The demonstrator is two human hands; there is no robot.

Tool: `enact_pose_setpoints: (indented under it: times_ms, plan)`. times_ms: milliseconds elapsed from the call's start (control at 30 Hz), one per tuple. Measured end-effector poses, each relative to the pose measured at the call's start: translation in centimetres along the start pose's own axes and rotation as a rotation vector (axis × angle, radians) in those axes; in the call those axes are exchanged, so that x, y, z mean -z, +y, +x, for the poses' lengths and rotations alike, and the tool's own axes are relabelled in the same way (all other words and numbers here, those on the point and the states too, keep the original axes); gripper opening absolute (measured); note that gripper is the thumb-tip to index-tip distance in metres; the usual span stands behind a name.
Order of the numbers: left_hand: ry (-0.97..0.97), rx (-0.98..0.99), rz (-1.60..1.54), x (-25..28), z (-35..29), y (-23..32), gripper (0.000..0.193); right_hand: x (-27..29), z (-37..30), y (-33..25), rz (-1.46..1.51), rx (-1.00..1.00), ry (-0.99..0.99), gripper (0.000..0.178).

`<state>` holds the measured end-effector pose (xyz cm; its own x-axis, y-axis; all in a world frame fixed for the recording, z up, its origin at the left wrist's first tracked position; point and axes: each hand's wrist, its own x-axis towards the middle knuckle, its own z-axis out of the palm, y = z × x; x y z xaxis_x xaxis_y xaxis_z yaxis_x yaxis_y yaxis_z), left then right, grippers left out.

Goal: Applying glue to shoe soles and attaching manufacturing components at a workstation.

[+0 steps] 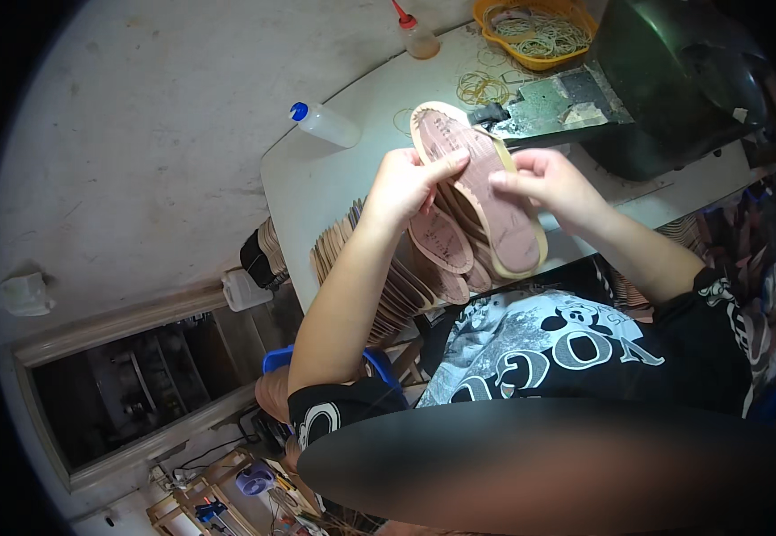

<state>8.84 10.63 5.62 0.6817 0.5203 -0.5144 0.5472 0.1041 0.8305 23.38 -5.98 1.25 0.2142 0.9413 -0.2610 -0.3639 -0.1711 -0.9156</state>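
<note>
A pink shoe insole [493, 198] with a cream rim is held up between my hands, tilted, above the table's near side. My left hand [406, 186] grips its left edge, thumb lying on the pink face. On the opposite edge, my right hand [559, 188] has it pinched, with the thumb on top and the fingers partly hidden behind. The upper end of the insole is beside the small dark head of a machine [488, 114]. Just below my left hand lies another pink insole [442, 239], next to a long row of stacked insoles [375, 281].
The dark machine body [674, 98] fills the right of the white table [303, 174]. Toward the back are a yellow basket [544, 64] of rubber bands, loose rubber bands [482, 87] and a red-tipped bottle [420, 41]. A blue-capped bottle [333, 126] lies at the left.
</note>
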Motion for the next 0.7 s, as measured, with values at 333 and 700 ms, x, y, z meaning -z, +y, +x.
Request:
enact_pose_setpoints:
  times_ms: [333, 700]
  plan:
    - [0.070, -0.057, -0.183, 0.5, 1.2, 1.0, 0.039, -1.3, -4.3, 2.7, 0.215, -0.328, -0.135, 0.025]
    - [0.054, 0.080, 0.249, 5.7, 7.7, 2.8, 0.058, -4.4, -0.8, 1.3, 0.412, -0.120, -0.003, 0.028]
